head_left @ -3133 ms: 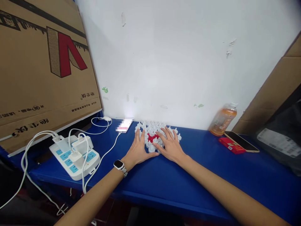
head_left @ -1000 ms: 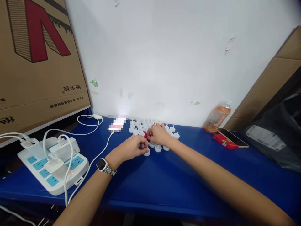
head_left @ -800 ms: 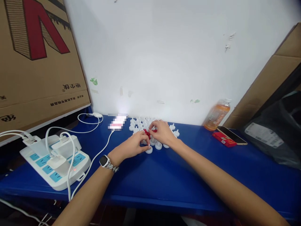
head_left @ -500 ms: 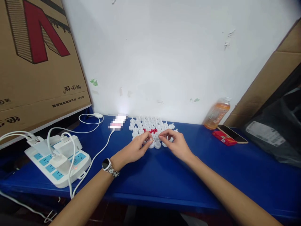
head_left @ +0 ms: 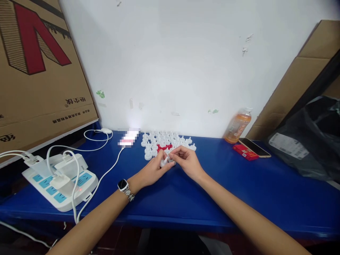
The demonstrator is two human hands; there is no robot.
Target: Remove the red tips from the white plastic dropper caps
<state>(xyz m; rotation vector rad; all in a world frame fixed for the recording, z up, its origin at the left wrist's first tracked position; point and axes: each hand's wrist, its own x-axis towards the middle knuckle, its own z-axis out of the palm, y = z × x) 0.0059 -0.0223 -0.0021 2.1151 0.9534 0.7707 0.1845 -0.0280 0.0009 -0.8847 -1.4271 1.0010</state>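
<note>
My left hand is closed around a white nozzle cap, with its pointed tip tilted upward between thumb and fingers. Right beside it, my right hand has thumb and forefinger pinched together at the cap's tip; whatever sits in that pinch is too small to make out. Behind both hands stand several more white nozzle caps, mostly with their spouts up. Among them lies a small heap of red pieces, partly hidden by my fingers.
To the left are a white power strip with plugs and cables, and a lit device near the wall. A drink bottle, a red packet and a phone lie on the right of the blue table.
My hands have come together, and a white nozzle cap now shows in my left hand. My right hand has moved left to its tip. The whole view has shifted slightly.
</note>
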